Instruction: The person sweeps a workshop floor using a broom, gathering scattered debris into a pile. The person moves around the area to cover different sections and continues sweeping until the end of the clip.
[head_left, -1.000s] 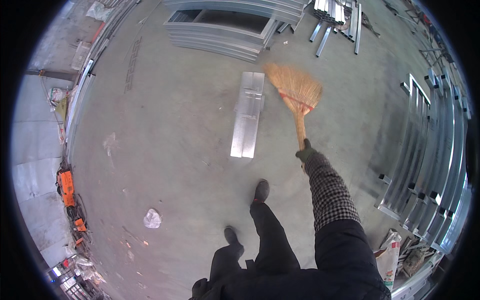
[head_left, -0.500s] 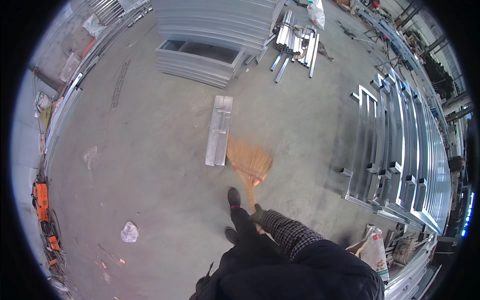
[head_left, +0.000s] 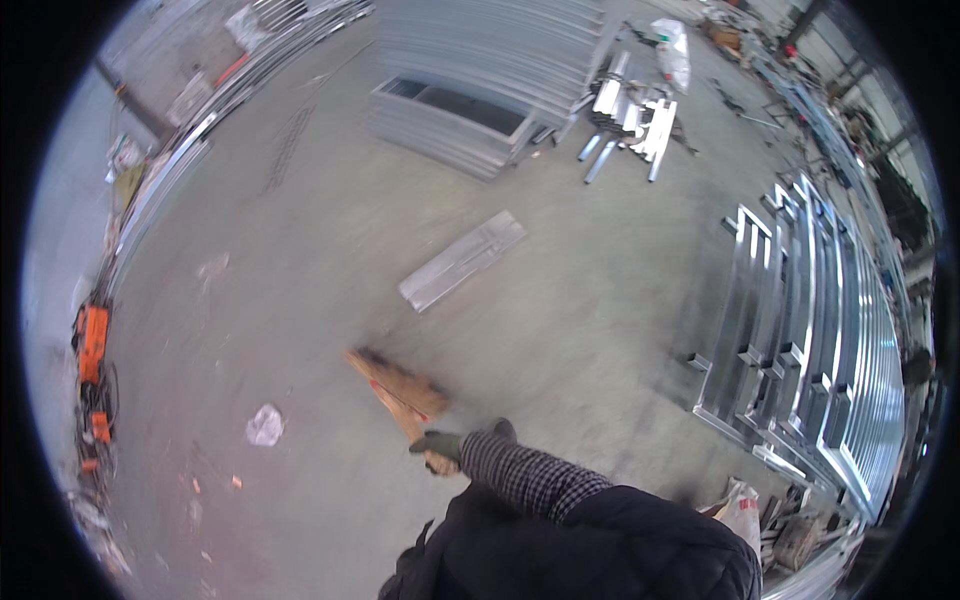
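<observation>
My right hand (head_left: 437, 443), in a dark greenish glove below a checked sleeve, is closed round the handle of a straw broom (head_left: 402, 388). The broom reaches forward and left from the hand, its bristles low over the concrete floor and blurred by motion. Ahead of the bristles and apart from them, a flat silver metal panel (head_left: 462, 260) lies slantwise on the floor. My left hand is out of view.
A tall stack of grey metal frames (head_left: 450, 110) stands ahead, with loose square tubes (head_left: 630, 120) beside it. Silver welded frames (head_left: 790, 330) line the right. Left are a crumpled plastic bag (head_left: 265, 425) and orange equipment (head_left: 93, 345) along the wall. A white sack (head_left: 740, 512) is at lower right.
The broom has swung from the panel's right side to the lower left, with my right hand moving left. The panel has turned clockwise to a slant. The whole view has also shifted.
</observation>
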